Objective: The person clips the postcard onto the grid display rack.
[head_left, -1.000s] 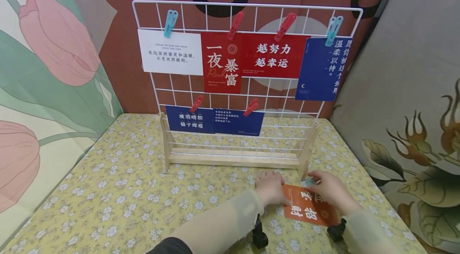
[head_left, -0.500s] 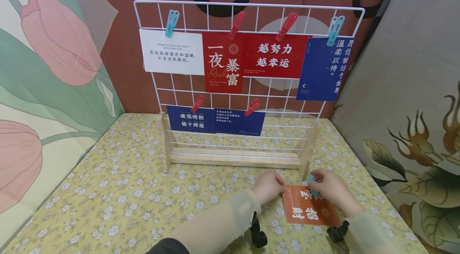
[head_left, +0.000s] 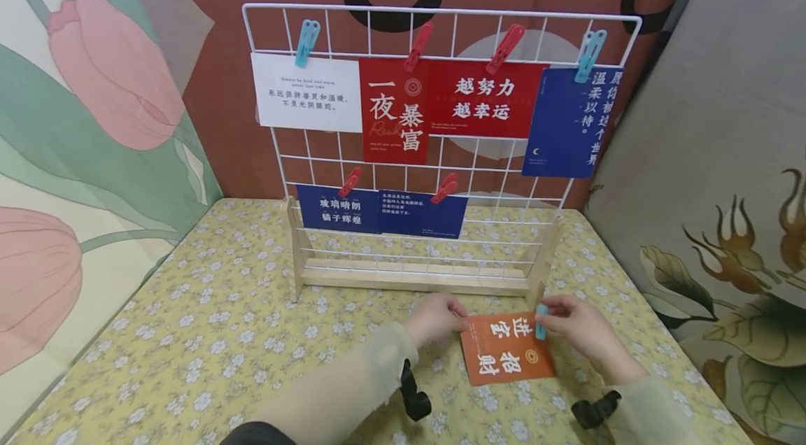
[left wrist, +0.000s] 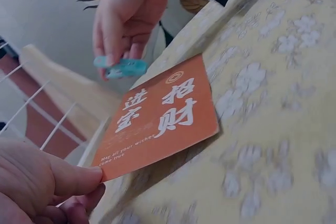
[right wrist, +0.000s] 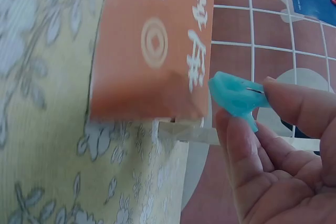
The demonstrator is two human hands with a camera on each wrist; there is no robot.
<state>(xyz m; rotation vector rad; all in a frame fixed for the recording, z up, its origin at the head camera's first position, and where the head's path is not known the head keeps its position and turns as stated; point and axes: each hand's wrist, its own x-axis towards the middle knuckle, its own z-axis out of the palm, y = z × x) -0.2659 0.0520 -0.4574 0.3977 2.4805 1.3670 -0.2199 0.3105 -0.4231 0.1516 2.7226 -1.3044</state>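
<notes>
An orange card (head_left: 504, 347) with white Chinese characters is tilted up off the flowered cloth. My left hand (head_left: 436, 321) pinches one corner of it between thumb and fingers, plainly seen in the left wrist view. Just past the card's far end, my right hand (head_left: 582, 329) holds a light-blue clothespin (right wrist: 239, 95) between thumb and fingertips. In the left wrist view the clothespin's tip points toward the card's edge with a small gap between them. Both hands are in front of the rack's right foot.
A white wire grid rack (head_left: 441, 10) on a wooden stand (head_left: 409, 280) stands behind the hands. Clothespins hold a white card (head_left: 308, 112), red cards (head_left: 478, 119) and blue cards (head_left: 569, 144) on it. Yellow flowered cloth (head_left: 208, 319) covers the table.
The orange card has slid left and lifted as my left hand took its corner and pulled it. My right hand, with the clothespin, stays nearly in place, now at the card's edge.
</notes>
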